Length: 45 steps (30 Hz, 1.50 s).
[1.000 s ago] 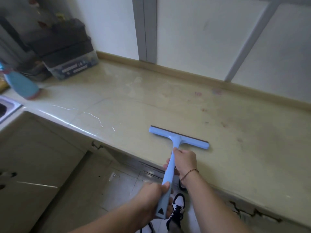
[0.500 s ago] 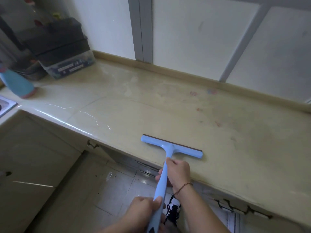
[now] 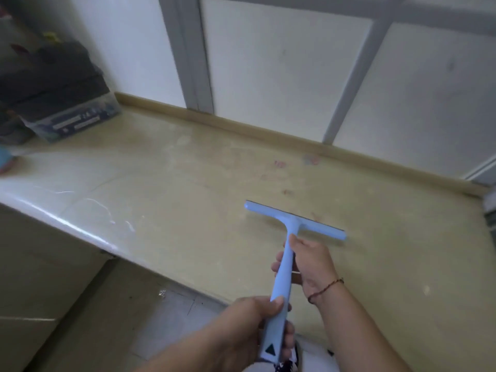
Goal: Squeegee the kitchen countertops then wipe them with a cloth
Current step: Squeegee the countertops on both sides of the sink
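Squeegee (image 3: 291,226) blade now sits farther from the counter's (image 3: 161,200) near edge than a second ago, both hands wrapped round its handle, left hand (image 3: 257,315) low, right hand (image 3: 308,261) high: likely a fresh stroke; cloth wipe still to come.

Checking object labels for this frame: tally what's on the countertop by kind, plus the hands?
Squeegee: 1, blade on the countertop
Storage box: 1, clear, at the back left corner
Bottle: 1, blue, cut off at the left edge
Hands: 2, left hand and right hand, both gripping the squeegee handle
Total: 5
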{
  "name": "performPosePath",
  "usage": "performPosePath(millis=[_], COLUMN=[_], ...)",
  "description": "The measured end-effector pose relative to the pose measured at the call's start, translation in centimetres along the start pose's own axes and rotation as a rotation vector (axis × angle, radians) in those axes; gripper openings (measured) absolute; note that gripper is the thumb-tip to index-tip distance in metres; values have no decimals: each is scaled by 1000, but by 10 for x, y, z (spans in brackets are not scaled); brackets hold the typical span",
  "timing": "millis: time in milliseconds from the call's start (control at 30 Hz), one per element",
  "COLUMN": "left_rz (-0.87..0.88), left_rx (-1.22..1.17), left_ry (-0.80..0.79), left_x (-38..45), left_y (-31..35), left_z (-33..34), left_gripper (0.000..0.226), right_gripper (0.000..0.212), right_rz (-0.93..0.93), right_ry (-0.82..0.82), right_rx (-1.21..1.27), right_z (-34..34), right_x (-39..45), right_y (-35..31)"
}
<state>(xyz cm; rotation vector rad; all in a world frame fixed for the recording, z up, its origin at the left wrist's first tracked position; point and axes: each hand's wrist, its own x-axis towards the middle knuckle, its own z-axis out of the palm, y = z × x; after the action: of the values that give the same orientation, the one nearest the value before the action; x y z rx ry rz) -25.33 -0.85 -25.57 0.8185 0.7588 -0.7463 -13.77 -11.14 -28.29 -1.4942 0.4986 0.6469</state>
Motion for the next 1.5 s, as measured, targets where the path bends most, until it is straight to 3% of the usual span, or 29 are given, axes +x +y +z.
performPosePath(millis=[300, 633, 933, 1500], left_rz=[-26, -52, -23, -50], left_rx=[-1, 43, 78, -8], left_ry=[-50, -27, 92, 95], left_x=[136, 201, 184, 51], left_y=[95, 145, 98, -78], left_z=[133, 174, 158, 65], left_gripper=[22, 25, 24, 20], right_gripper=[38, 39, 29, 27], right_rz=[-119, -99, -26, 43], right_ry=[90, 96, 105, 78], right_rx=[-120, -81, -114, -157], right_z=[-123, -157, -142, -90], right_x=[145, 223, 196, 16], right_y=[-106, -140, -105, 48])
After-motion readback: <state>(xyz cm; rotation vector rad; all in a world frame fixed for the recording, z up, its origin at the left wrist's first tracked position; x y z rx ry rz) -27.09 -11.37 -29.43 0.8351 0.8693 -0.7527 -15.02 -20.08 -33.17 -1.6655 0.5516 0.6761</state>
